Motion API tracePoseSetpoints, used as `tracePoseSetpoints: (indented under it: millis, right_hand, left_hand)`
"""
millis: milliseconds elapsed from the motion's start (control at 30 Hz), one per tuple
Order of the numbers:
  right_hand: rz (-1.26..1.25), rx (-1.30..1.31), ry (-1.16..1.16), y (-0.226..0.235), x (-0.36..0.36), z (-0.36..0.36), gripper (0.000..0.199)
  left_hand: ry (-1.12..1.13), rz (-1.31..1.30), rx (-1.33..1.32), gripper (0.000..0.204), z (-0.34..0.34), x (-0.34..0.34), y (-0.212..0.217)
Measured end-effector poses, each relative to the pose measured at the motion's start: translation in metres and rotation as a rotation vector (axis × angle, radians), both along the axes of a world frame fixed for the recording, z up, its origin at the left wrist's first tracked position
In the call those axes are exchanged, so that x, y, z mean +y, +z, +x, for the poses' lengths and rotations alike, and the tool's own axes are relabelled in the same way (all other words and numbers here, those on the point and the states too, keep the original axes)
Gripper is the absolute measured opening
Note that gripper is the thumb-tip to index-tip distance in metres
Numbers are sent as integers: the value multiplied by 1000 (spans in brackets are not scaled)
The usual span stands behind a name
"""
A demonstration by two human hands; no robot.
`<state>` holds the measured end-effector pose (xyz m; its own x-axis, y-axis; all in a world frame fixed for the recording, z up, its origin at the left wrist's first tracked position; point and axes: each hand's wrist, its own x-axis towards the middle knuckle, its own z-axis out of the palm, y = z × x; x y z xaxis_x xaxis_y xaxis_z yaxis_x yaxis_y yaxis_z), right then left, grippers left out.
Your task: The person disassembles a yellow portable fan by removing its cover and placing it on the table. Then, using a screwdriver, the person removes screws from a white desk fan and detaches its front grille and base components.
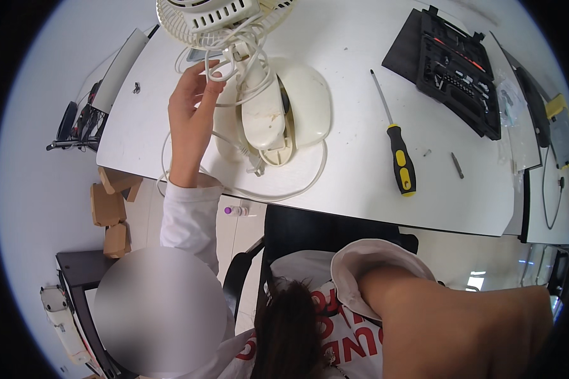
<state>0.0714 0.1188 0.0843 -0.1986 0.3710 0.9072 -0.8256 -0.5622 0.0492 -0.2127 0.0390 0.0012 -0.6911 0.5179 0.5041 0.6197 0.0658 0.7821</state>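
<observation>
Here, fan (259, 82) lengthwise toward person.

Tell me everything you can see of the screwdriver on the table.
The screwdriver lies flat on the white table, right of the cream fan. It has a thin metal shaft pointing away and a thick yellow-and-black handle, likely plastic or rubber, toward the near edge. No hand touches it; a small loose bit lies to its right.
</observation>
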Motion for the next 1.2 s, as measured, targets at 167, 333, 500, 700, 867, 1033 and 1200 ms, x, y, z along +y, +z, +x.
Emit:
tracePoseSetpoints:
  millis: [167,333,500,700,867,1033,1200]
  right_hand:
    - [9,-1,-6,1,-2,0,41]
    - [21,-7,-25,6,1,-3,42]
    - [27,-22,-7,11,0,-10,42]
    - [8,-123,3,4,5,-20,43]
    - [-64,-489,-91,-28,29,-42,44]
    - [251,-1003,-638,-41,33,-67,34]
    - [321,-1186,-832,-53,29,-80,14]
  left_hand:
    - [-5,20,44,29,1,-4,6]
    - [37,68,140,21,9,1,13]
    - [16,6,166,24,25,-6,22]
    - [-84,-11,-27,29,69,-3,44]
    - [-183,-150,-27,46,103,12,40]
    - [-95,-134,89,54,103,17,25]
    - [152,-144,330,52,111,20,13]
